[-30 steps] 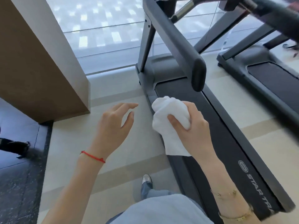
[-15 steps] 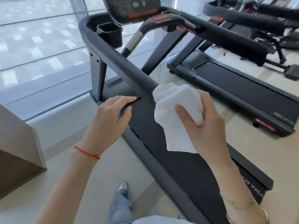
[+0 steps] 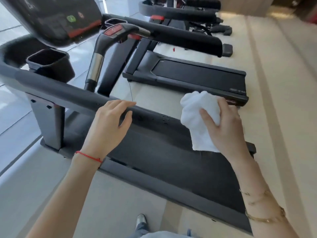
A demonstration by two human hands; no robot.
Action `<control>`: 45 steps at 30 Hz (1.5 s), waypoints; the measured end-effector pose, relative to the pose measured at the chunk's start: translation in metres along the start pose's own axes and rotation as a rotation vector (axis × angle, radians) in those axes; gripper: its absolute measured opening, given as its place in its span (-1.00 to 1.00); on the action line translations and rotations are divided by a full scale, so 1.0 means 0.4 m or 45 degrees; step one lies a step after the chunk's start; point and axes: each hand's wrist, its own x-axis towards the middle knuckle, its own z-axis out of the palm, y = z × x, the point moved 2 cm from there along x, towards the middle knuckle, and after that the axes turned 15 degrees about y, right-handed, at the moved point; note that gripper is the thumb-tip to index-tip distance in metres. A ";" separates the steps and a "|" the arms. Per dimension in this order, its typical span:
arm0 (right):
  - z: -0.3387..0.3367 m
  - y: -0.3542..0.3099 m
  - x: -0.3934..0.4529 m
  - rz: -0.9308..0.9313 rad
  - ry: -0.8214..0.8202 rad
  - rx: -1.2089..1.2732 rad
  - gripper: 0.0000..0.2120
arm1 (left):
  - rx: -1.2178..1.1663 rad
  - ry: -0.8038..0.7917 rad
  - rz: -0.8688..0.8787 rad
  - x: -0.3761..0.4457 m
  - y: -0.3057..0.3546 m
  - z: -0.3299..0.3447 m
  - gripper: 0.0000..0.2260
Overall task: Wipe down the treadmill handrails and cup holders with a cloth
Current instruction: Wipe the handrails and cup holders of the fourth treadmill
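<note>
Beside the treadmill, the left hand [image 3: 107,125] rests open-fingered on the near handrail [image 3: 68,93] while the right hand [image 3: 223,127] grips the bunched white cloth [image 3: 199,114] at the rail's end, wiping seemingly just beginning, cup holder [image 3: 51,64] untouched.

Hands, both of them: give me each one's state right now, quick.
Left hand: open, fingers lying over the near handrail, thumb below it.
Right hand: closed in a grip on the bunched white cloth.

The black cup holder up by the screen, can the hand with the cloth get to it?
Probably yes. The right hand grips the cloth near the handrail, and nothing blocks the open cup holder farther along.
</note>
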 end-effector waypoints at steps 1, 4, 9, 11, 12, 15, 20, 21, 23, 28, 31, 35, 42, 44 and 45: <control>0.011 0.008 -0.020 0.032 -0.036 -0.041 -0.66 | -0.004 -0.010 0.015 0.010 -0.021 0.001 -0.73; 0.043 0.014 -0.076 0.068 -0.153 -0.151 -0.57 | -0.011 -0.036 0.042 0.040 -0.093 0.001 -0.74; 0.085 -0.033 -0.096 -0.020 -0.116 -0.352 -0.50 | -0.007 -0.054 0.071 0.075 -0.210 0.001 -0.76; 0.134 -0.085 -0.095 -0.097 -0.117 -0.389 -0.50 | 0.011 -0.067 0.095 0.077 -0.240 0.006 -0.77; 0.168 -0.116 -0.094 -0.142 -0.134 -0.395 -0.50 | 0.023 -0.071 0.113 0.077 -0.250 0.010 -0.78; 0.263 -0.190 -0.089 -0.225 -0.181 -0.414 -0.51 | 0.028 -0.061 0.145 0.074 -0.267 0.017 -0.79; 0.227 -0.130 -0.103 -0.243 -0.019 -0.471 -0.54 | -0.004 -0.009 0.143 0.071 -0.274 0.021 -0.80; 0.198 -0.102 -0.105 -0.204 0.015 -0.493 -0.52 | -0.009 -0.001 0.137 0.070 -0.274 0.023 -0.80; 0.155 -0.058 -0.100 -0.093 0.037 -0.513 -0.47 | -0.019 0.014 0.123 0.069 -0.271 0.025 -0.81; 0.222 -0.089 -0.058 -0.106 -0.026 -0.599 -0.50 | -0.026 0.012 0.111 0.075 -0.261 0.021 -0.81; 0.319 -0.166 -0.033 -0.190 -0.103 -0.588 -0.53 | -0.011 0.002 0.103 0.076 -0.258 0.016 -0.81; 0.372 -0.217 -0.033 -0.214 -0.132 -0.540 -0.53 | -0.002 -0.035 0.121 0.087 -0.264 0.009 -0.80; 0.333 -0.156 -0.034 -0.054 -0.034 -0.646 -0.55 | -0.064 -0.074 0.144 0.122 -0.310 -0.004 -0.79; 0.356 -0.177 -0.030 -0.036 -0.029 -0.690 -0.55 | -0.070 -0.063 0.158 0.136 -0.337 -0.015 -0.80; 0.380 -0.200 -0.028 -0.040 -0.037 -0.690 -0.56 | -0.073 -0.060 0.166 0.144 -0.352 -0.020 -0.80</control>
